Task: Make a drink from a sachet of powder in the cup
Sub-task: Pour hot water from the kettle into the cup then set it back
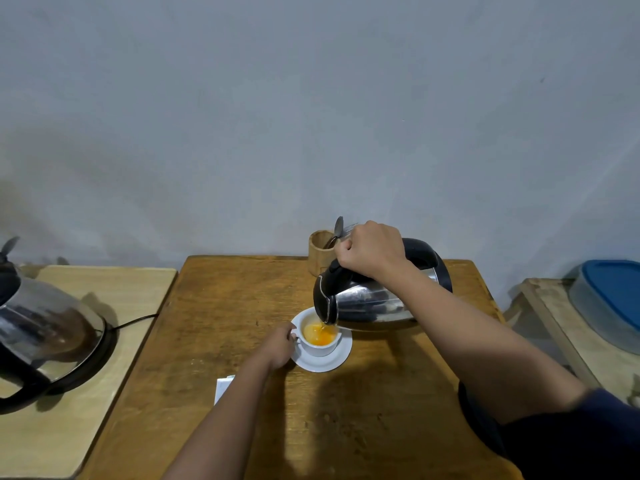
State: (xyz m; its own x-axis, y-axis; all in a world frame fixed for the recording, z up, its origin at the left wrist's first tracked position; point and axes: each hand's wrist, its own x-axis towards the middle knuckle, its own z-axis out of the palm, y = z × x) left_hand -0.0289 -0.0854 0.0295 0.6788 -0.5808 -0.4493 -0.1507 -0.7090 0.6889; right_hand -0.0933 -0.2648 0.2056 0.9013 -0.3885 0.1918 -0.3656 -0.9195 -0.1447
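One cup (320,337) is seen on a white saucer (334,363) near the middle of the brown table (221,306), partly filled with orange liquid. Its handle is pinched by the left hand (281,346), fingers closed on it. A steel kettle (374,299) is tilted over the cup, spout at the rim, and a thin stream is seen entering the liquid. The kettle's black handle is gripped in the closed right hand (372,249). A white sachet (223,388) lies flat on the table, partly hidden by the left forearm. A wooden holder (320,252) with cutlery stands behind the kettle. A second kettle (45,327) sits on its base on the pale side table (138,292) at left. A blue-lidded container (613,299) is noted at right.
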